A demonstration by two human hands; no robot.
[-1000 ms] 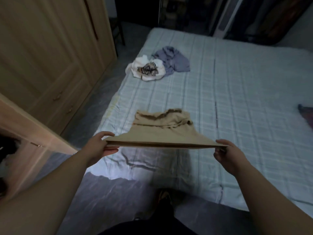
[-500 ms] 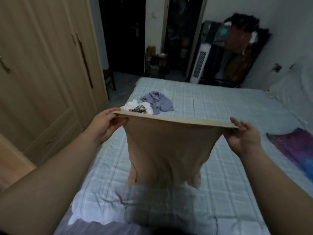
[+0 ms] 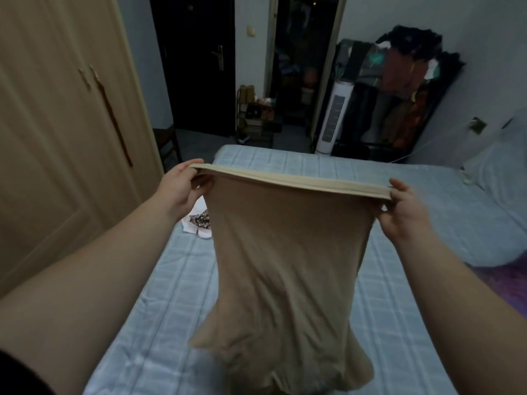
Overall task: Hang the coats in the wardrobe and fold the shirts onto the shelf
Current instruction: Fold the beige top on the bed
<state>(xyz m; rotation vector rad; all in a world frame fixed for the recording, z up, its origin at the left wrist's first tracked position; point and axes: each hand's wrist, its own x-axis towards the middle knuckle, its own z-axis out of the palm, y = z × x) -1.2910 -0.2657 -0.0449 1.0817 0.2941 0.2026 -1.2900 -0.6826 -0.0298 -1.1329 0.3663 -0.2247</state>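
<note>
1. Head view: the left hand (image 3: 182, 189) pinches the left end of the beige shirt (image 3: 285, 252) at its hem, thumb on top and fingers curled underneath.
2. The right hand (image 3: 405, 209) pinches the opposite end of the same hem, fingers curled round the edge.
3. The two hands are held well apart, so the hem is stretched into a nearly straight band between them, sloping slightly down toward the right hand.
4. The shirt hangs from that band in the air above the bed (image 3: 313, 163), narrowing downward; its lower end is rumpled and reaches the bottom edge of the picture, where I cannot tell whether it touches the bed.
5. The bed, covered with a pale blue checked sheet, lies beneath and beyond the shirt.
6. On the bed, just under the left hand and partly hidden by the shirt, lies a white garment with a dark patterned patch (image 3: 199, 223).
7. To the left of the bed stands the wooden wardrobe (image 3: 57, 138), its doors closed.
8. Beyond the far end of the bed stand a white tower fan (image 3: 333, 118) and a rack of dark hanging clothes (image 3: 399, 89).
</note>
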